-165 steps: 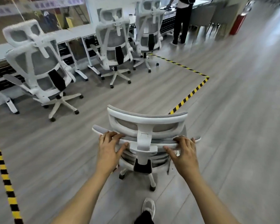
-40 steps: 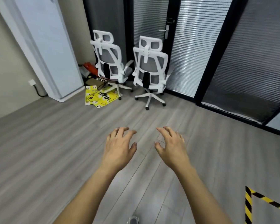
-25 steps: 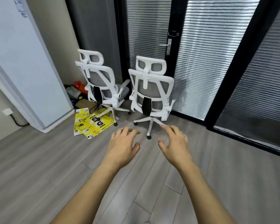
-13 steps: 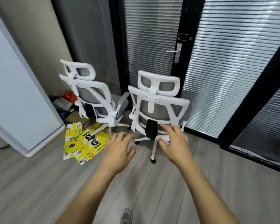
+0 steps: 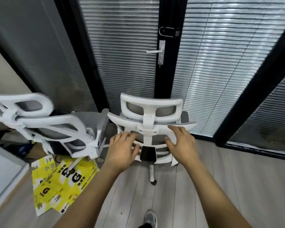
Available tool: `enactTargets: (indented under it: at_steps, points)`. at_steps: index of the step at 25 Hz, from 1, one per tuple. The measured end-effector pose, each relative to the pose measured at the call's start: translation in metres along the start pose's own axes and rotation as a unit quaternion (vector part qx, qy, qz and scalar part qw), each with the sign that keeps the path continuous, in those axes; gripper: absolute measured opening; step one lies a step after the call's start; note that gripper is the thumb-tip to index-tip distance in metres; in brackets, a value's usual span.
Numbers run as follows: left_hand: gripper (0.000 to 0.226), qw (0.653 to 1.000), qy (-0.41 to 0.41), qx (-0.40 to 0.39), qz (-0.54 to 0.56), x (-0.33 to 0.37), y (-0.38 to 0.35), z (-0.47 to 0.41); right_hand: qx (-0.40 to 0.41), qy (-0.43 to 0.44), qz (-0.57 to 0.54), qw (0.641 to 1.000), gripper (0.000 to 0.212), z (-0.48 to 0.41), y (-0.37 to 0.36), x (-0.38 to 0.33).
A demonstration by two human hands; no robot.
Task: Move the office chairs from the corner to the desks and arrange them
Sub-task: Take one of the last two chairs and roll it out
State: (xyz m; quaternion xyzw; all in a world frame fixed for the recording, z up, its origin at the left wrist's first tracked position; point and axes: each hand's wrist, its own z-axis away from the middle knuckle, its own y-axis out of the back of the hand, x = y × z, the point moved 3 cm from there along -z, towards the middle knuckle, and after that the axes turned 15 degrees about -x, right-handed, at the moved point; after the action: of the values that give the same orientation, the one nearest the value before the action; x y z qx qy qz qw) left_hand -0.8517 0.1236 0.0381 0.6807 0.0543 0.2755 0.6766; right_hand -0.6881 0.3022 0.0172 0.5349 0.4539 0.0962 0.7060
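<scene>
Chair [image 5: 150, 111] close ahead; left hand [image 5: 122, 150], right hand [image 5: 183, 143], fingers [image 5: 130, 135] spread.

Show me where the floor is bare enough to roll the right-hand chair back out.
Bare grey plank floor lies right of the white-framed grey mesh chair, bordered by the black-framed glass wall, and straight back toward the grey shoe. Left is crowded: the second white chair sits close beside it, yellow printed packaging under its base.

One head cam, wide-angle, worn by the person. Looks forward and down into the corner: office chair [image 5: 148, 112] close up, centre frame; door handle [image 5: 161, 50] above it; forearms enter from bottom edge.
</scene>
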Motion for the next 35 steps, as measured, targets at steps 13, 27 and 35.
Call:
enactTargets:
  at_steps: [13,27,35]
  points:
    - [0.038,0.998,-0.021,-0.028,0.050,-0.095,-0.048,-0.144,-0.011,-0.116,0.057,0.992,0.060,-0.083,-0.041,0.047]
    - [0.034,0.939,-0.306,-0.110,0.111,-0.119,-0.046,-0.083,0.202,-0.302,0.082,0.928,0.057,0.134,-0.131,-0.070]
    - [0.034,0.875,-0.434,-0.185,0.111,0.010,-0.102,0.012,0.285,-0.443,0.062,0.848,0.047,0.321,-0.142,-0.066]
